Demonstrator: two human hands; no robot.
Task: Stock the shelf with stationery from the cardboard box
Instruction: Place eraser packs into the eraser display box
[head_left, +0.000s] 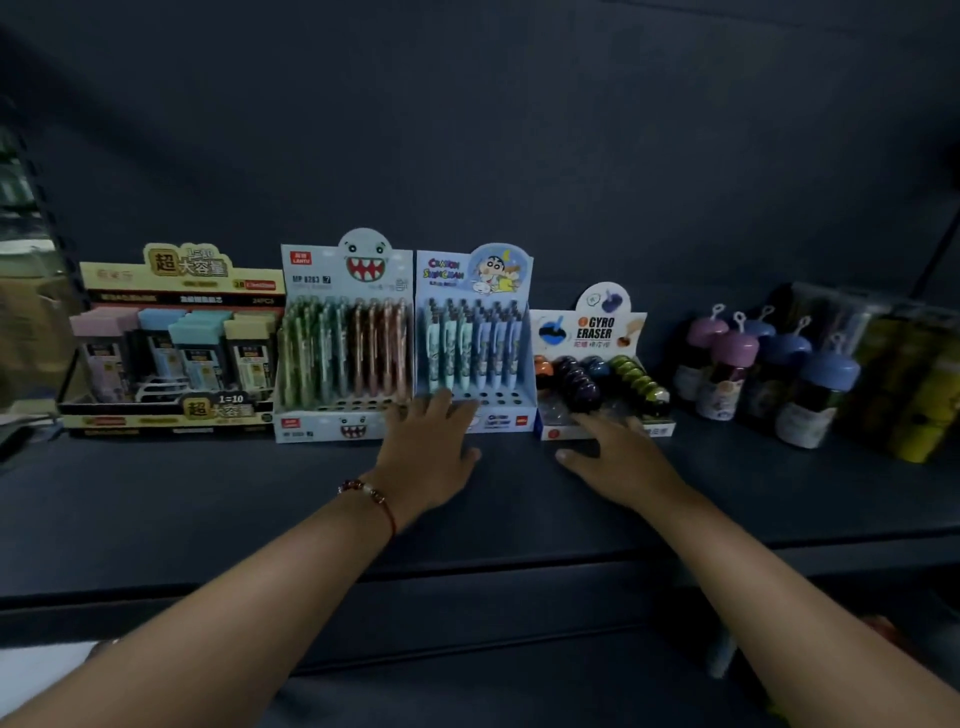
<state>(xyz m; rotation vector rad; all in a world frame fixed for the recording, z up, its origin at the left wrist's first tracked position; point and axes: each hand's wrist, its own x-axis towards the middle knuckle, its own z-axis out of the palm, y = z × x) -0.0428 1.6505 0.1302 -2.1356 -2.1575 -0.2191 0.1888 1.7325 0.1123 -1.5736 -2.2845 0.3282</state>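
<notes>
On the dark shelf (260, 499) stands a row of display boxes. From the left: a yellow lead-refill box (171, 338), a pale-blue shark pen box (345, 343), a blue cartoon pen box (475, 332) and a gyro eraser box (597, 364). My left hand (431, 447) lies with straight fingers against the front of the cartoon pen box. My right hand (613, 457) touches the front of the gyro eraser box with straight fingers. Neither hand holds anything. The cardboard box is out of view.
Several small bottles with purple and blue caps (753, 364) stand right of the eraser box. Clear packs of yellow-green items (904, 374) sit at the far right. The shelf's front edge (467, 571) runs below my forearms. A shelf upright (47, 234) is at the left.
</notes>
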